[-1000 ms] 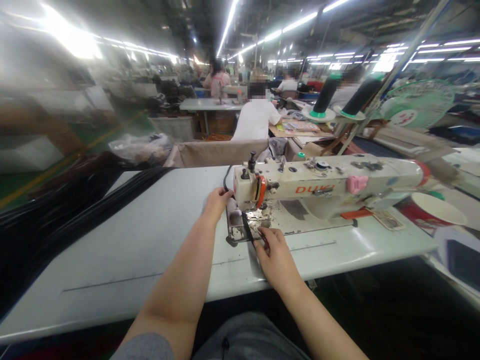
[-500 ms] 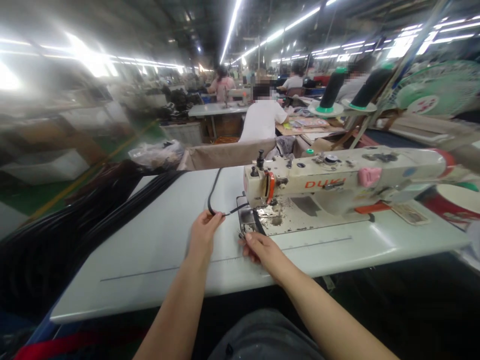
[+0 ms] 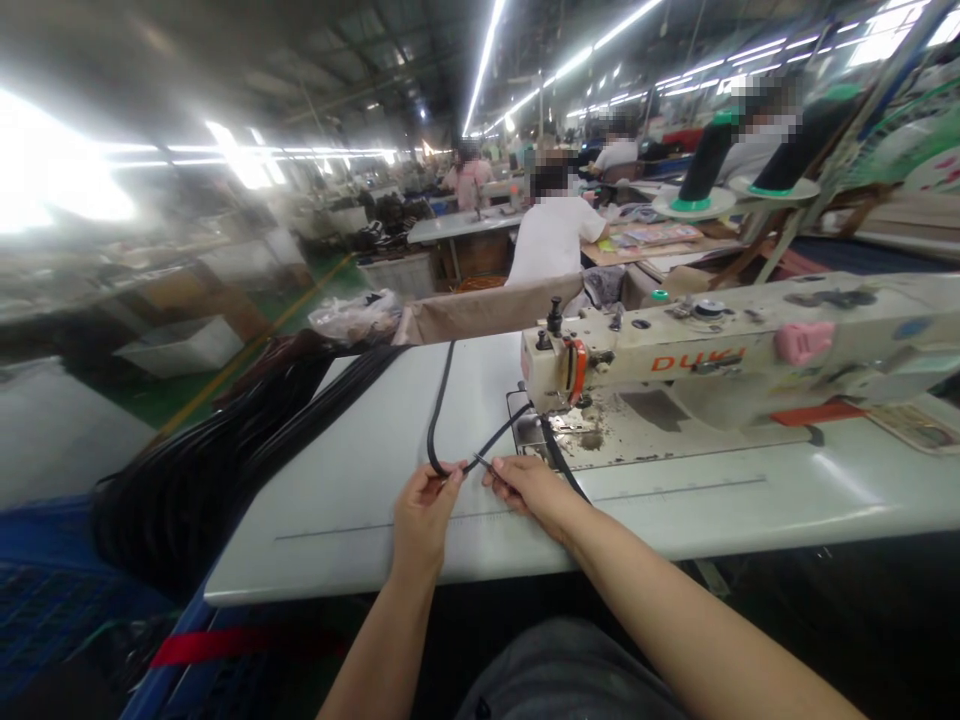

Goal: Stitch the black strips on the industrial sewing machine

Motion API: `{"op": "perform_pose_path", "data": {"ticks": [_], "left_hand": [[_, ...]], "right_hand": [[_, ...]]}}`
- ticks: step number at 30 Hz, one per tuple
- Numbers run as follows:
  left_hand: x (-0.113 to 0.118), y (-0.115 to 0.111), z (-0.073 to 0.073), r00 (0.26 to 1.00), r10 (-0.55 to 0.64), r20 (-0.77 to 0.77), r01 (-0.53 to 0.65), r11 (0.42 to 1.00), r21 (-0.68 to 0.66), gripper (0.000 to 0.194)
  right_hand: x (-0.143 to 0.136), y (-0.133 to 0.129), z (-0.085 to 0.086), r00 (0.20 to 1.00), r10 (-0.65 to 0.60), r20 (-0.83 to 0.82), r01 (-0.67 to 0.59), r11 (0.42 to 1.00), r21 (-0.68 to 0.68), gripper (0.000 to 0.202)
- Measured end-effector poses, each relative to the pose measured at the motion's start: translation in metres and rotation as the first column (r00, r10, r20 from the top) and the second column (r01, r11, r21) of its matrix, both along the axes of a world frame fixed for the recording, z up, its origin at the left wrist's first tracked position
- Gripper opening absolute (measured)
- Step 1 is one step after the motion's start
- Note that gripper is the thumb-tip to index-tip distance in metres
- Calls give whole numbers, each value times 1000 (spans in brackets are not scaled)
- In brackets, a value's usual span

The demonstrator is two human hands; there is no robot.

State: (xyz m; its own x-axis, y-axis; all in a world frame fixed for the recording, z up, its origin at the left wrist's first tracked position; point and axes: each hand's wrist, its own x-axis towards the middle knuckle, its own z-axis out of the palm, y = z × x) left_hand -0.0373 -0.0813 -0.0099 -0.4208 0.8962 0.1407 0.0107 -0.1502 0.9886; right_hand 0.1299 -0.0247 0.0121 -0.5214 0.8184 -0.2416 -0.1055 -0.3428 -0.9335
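A narrow black strip (image 3: 432,436) lies in a loose U just left of the middle of the frame, dropping from the far edge of a white tabletop (image 3: 337,480), bending at the fingers, then slanting up to the needle end of a sewing machine (image 3: 622,360). The left hand (image 3: 421,510) is nearly closed, thumb and fingertips pinching the strip at its bend, probably to steady that spot and keep the stretch toward the machine fairly straight. Just beside it, the right hand (image 3: 532,488) is half curled, its thumb and forefinger closed on a small metal tool (image 3: 481,460), perhaps snips, whose tip meets or nearly meets the strip; the grip close to the tip looks meant for fine control. The left forearm rises steeply from the bottom edge; the right reaches in diagonally from the lower right corner, back of the hand upward, fingers pointing left. A second black length (image 3: 561,462) runs from under the machine's needle area toward the right wrist. Farther out, a bundle of black strips (image 3: 300,420) drapes over the table's left side, thread cones (image 3: 709,160) stand at upper right, and a person in a white shirt (image 3: 551,235) sits beyond, above center.
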Motion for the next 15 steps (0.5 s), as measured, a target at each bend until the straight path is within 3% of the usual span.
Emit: {"op": "perform_pose_path", "data": {"ticks": [4, 7, 9, 12, 13, 15], "left_hand": [[-1, -7, 7, 1000, 9, -2, -9, 999, -31, 30], [-7, -9, 10, 1000, -18, -14, 17, 996, -92, 32], [-16, -10, 10, 998, -68, -14, 65, 986, -151, 36], [-34, -12, 7, 987, -156, 45, 162, 948, -274, 46], [-40, -13, 6, 982, -183, 44, 187, 929, -318, 47], [-53, -14, 4, 971, -239, -27, 211, 902, -377, 46]], "right_hand": [[1, -2, 2, 994, -13, 112, -8, 982, 187, 45], [12, -9, 7, 910, -160, 382, -46, 877, 479, 31], [26, -15, 10, 750, -344, 565, -158, 736, 658, 17], [47, -25, 10, 441, -597, 670, -353, 572, 741, 13], [54, -27, 7, 350, -647, 678, -395, 555, 733, 23], [65, -32, 0, 214, -668, 713, -445, 583, 679, 44]]}}
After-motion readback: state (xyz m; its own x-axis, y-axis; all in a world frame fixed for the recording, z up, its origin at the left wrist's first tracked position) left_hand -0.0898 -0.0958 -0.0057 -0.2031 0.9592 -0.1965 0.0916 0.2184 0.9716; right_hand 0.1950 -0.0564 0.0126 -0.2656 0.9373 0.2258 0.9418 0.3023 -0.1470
